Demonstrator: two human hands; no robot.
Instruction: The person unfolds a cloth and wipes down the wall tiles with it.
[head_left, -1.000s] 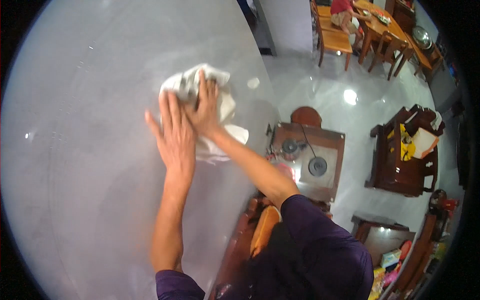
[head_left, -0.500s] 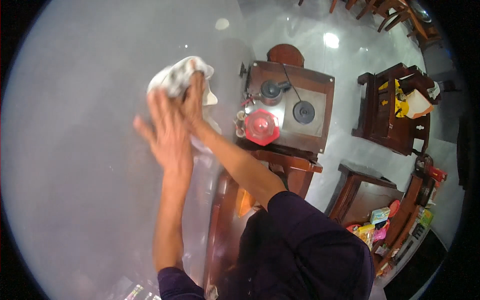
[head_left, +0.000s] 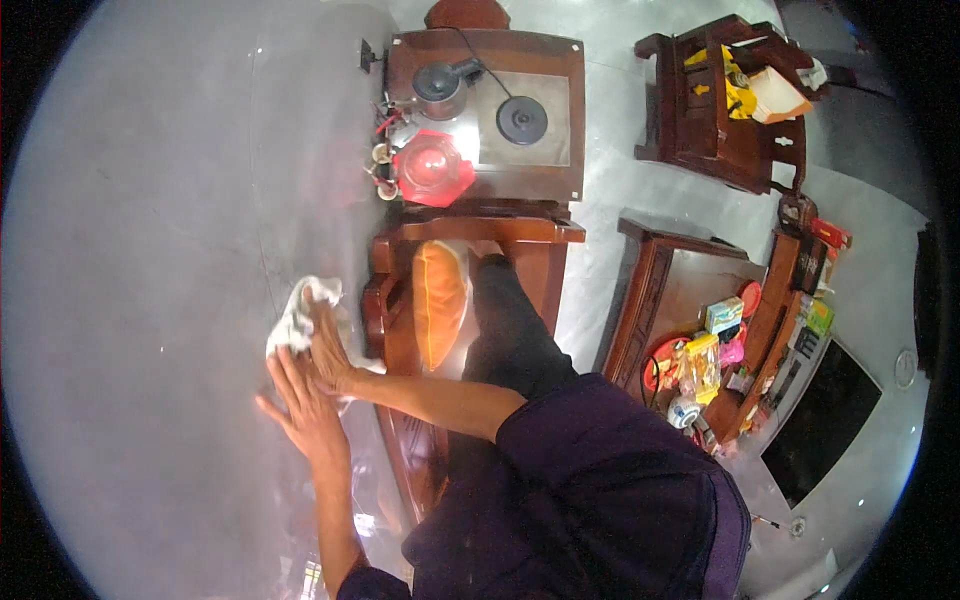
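A crumpled white cloth [head_left: 292,325] is pressed against the smooth grey wall [head_left: 160,250] on my left. My right hand [head_left: 328,355] reaches across and holds the cloth against that surface, its fingers lying along the folds. Just below it, my left hand [head_left: 312,425] lies flat with fingers spread. Its fingertips touch the lower edge of the cloth, and its thumb points out to the left. Part of the cloth is hidden under the right palm.
Beside the wall is a wooden bench [head_left: 400,440] with an orange cushion [head_left: 438,300]. Beyond it stands a low table [head_left: 550,185] bearing a kettle [head_left: 440,90], its round base [head_left: 521,120] and a red tray [head_left: 450,190]. A wooden armchair [head_left: 690,120] stands farther right.
Both hands and the cloth have come down the wall, nearer to me. The view has shifted too, so the table and bench appear higher and farther left, with the orange cushion more exposed.
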